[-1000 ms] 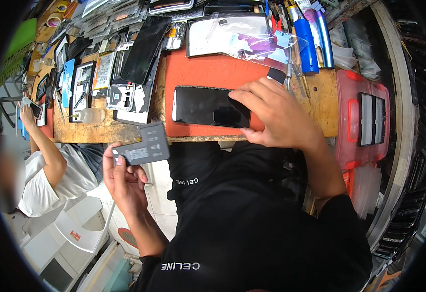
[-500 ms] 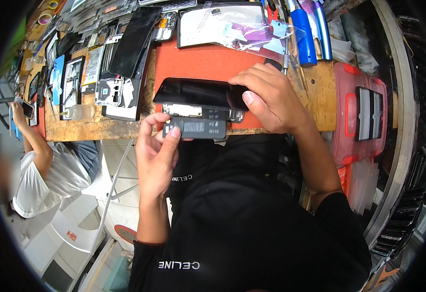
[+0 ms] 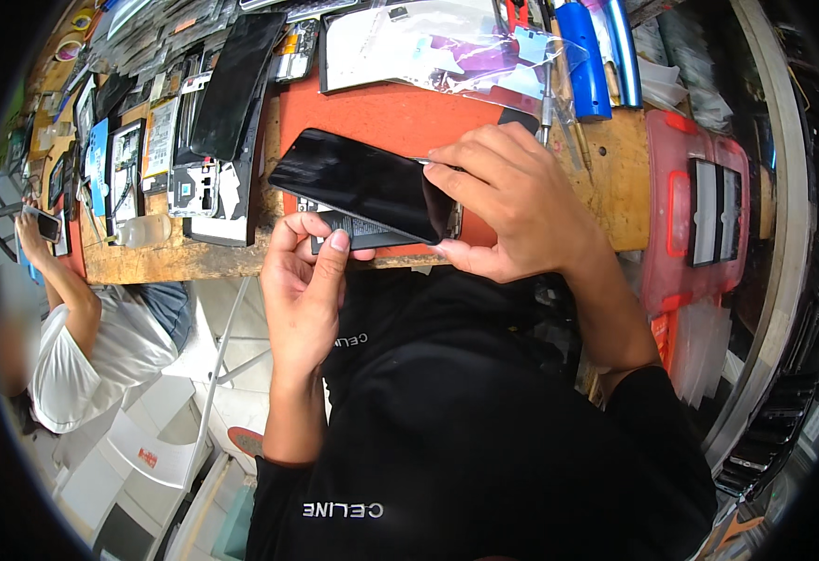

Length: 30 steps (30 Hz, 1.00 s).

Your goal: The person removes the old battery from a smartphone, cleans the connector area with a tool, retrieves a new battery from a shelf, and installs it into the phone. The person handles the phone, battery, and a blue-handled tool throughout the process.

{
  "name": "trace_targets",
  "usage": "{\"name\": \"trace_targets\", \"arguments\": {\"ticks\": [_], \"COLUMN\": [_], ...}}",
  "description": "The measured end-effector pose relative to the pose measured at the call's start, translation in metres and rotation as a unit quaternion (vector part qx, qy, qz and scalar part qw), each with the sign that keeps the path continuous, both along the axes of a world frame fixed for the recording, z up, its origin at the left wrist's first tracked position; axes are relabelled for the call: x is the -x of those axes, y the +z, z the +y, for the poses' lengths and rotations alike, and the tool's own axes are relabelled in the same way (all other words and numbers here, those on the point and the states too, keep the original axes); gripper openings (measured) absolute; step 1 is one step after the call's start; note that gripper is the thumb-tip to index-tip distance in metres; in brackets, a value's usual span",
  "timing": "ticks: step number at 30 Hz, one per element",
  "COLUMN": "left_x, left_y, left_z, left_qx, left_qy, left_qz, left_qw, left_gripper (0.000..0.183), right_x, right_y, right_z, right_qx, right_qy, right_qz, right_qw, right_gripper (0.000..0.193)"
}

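Observation:
My right hand [image 3: 512, 210] grips a black phone screen [image 3: 358, 182] at its right end, thumb on the near edge and fingers on the far edge. The screen lies tilted over an opened phone body [image 3: 307, 207] and hides most of it. Part of a black battery [image 3: 364, 231] shows beneath the screen's near edge. With thumb and fingers, my left hand [image 3: 304, 271] pinches the left end of the opened phone at the battery. Both sit over the near edge of an orange-red mat [image 3: 362, 112].
Phone parts and a dark panel [image 3: 236, 84] crowd the bench's left, beside a small clear bottle [image 3: 144, 230]. Blue cylinders [image 3: 585, 61] and tools stand at the back right, near a pinkish plastic case [image 3: 662, 206]. At far left another person's hand [image 3: 30, 234] holds a phone.
My right hand has turned the screen flatter and angled it, its right end coming nearer me and covering more of the battery and circuit board. My left hand keeps its hold.

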State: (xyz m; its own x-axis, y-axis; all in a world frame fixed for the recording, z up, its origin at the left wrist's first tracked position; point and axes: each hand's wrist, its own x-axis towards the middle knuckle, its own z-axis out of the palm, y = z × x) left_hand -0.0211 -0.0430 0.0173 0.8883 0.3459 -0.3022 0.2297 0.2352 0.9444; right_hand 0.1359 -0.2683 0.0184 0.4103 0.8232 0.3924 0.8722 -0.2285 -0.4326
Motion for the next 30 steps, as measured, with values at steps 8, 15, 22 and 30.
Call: {"name": "trace_targets", "arguments": {"ticks": [8,15,22,30], "left_x": [0.013,0.01,-0.008,-0.007], "left_y": [0.012,0.007,-0.006,0.009], "left_z": [0.01,0.013,0.014,0.006], "left_qx": [-0.005,0.013,0.01,-0.239], "left_qy": [-0.006,-0.014,-0.026,-0.005], "left_qz": [0.02,0.004,-0.004,0.058], "left_qw": [1.0,1.0,1.0,0.969], "left_gripper": [0.018,0.026,0.025,0.015], "right_x": [-0.012,-0.018,-0.022,-0.02], "right_y": [-0.009,-0.009,-0.015,-0.022], "right_z": [0.0,-0.001,0.005,0.003], "right_qx": [-0.056,-0.089,-0.116,-0.109], "right_qy": [0.002,0.006,-0.003,-0.013], "right_qz": [0.028,0.078,0.141,0.162], "right_qw": [0.998,0.993,0.983,0.981], "right_gripper": [0.043,0.029,0.021,0.023]}}
